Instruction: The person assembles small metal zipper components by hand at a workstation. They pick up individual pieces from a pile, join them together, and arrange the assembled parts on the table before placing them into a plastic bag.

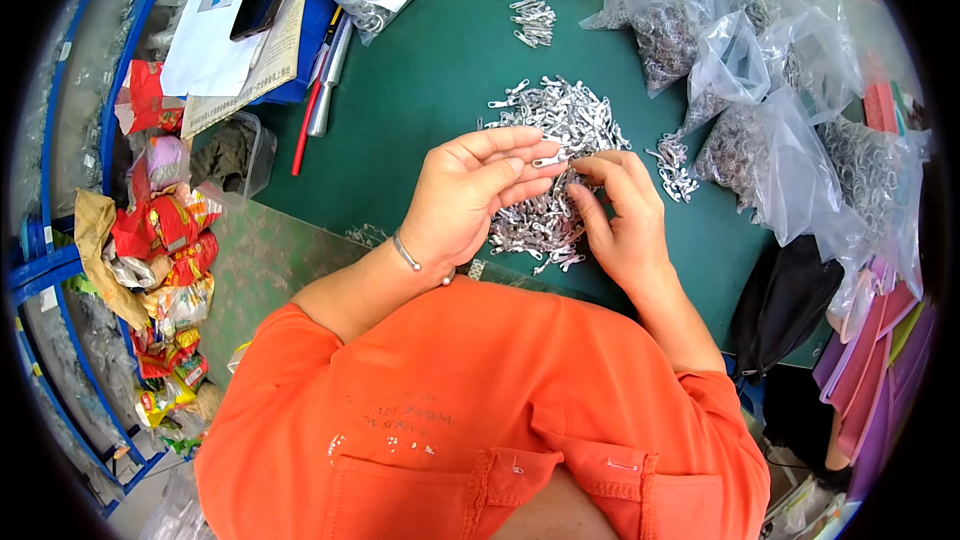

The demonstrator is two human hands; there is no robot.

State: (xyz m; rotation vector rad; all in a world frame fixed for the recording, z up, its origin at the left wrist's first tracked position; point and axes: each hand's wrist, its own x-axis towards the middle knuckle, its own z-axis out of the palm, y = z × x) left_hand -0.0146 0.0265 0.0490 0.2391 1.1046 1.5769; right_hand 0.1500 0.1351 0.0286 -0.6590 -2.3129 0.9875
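A heap of small silver metal clasps [585, 118] lies on the green tabletop in front of me. Over the heap's left side, my left hand [465, 175] is turned partly palm up, fingers stretched to the right. One small clasp [545, 162] rests at its fingertips, with the thumb close by. My right hand [625, 210] is at the heap's right edge, its fingers curled and the thumb bent toward them. Whatever sits between those fingertips is too small to make out. The fingertips of both hands nearly meet above the clasps.
Smaller clasp groups lie at the back [534, 21] and right [673, 168]. Clear plastic bags of metal rings [735, 155] line the right side. A red pen [303, 128], papers [215, 50] and a plastic tub [262, 155] are at left. A black pouch [785, 305] is near right.
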